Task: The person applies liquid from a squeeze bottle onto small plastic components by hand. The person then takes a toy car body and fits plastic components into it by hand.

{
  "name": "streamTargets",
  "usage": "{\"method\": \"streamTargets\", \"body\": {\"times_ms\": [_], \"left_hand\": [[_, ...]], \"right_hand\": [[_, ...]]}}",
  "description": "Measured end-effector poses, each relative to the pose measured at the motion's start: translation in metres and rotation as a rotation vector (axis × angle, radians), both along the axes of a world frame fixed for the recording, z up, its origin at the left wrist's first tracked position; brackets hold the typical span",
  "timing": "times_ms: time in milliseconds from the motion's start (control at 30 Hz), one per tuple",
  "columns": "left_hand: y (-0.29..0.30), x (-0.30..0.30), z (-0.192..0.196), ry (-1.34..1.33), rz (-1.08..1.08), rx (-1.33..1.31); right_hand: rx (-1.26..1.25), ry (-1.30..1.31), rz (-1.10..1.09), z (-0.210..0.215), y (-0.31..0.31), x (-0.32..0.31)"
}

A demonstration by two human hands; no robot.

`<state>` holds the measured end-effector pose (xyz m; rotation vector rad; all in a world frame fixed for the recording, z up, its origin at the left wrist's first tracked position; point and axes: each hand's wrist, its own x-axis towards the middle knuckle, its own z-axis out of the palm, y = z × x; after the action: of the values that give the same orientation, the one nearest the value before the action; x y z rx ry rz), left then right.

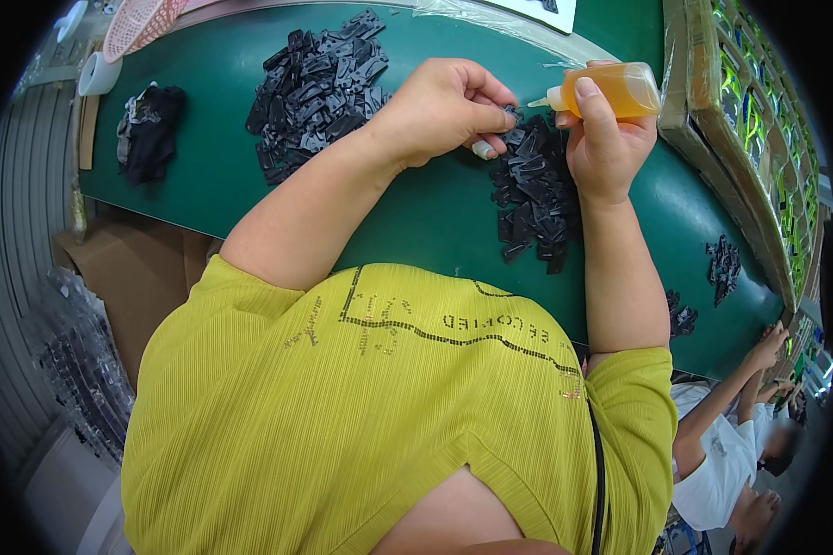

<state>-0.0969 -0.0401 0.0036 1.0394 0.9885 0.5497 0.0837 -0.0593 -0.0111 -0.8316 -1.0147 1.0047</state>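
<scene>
Where the green worktop [231,185] curves away at the far left, a white roll of tape [97,74] and a pink mesh basket [143,20] sit at its edge, with a crumpled dark cloth [150,129] lying just inside. Next along, a large heap of small black plastic clips [317,88] rests on the worktop, well apart from the cloth.

Left hand [444,106]: fingers curled in, thumb and fingertips pinched together on one small black piece [511,116] at the top of a second pile of black clips [535,194]. The piece is mostly hidden by the fingers; its shape cannot be told. This second pile lies between the two forearms, near the middle of the worktop.

Right hand [606,139]: grip wrapped around a small bottle of amber liquid [615,90], thumb pressed along its side. The bottle lies roughly level, its pale nozzle [544,101] pointing left toward the pinched piece, tip just beside the left fingertips.

Further right, smaller scatters of black parts [724,264] lie on the worktop, and stacked flat packs in clear wrap [740,120] run along its far edge. At the lower right, another person in a white top [717,462] reaches both arms toward the worktop.
</scene>
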Motion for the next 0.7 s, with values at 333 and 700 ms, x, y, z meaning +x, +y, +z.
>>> {"method": "streamTargets", "body": {"times_ms": [333,700], "left_hand": [[-0.0001,-0.0004,0.0017,0.010,-0.007,0.010],[0.0007,-0.0017,0.0002,0.012,-0.003,0.009]], "right_hand": [[-0.012,-0.023,0.015,-0.0001,0.0003,-0.0006],[0.004,0.054,-0.043,0.0045,0.0019,0.0044]]}}
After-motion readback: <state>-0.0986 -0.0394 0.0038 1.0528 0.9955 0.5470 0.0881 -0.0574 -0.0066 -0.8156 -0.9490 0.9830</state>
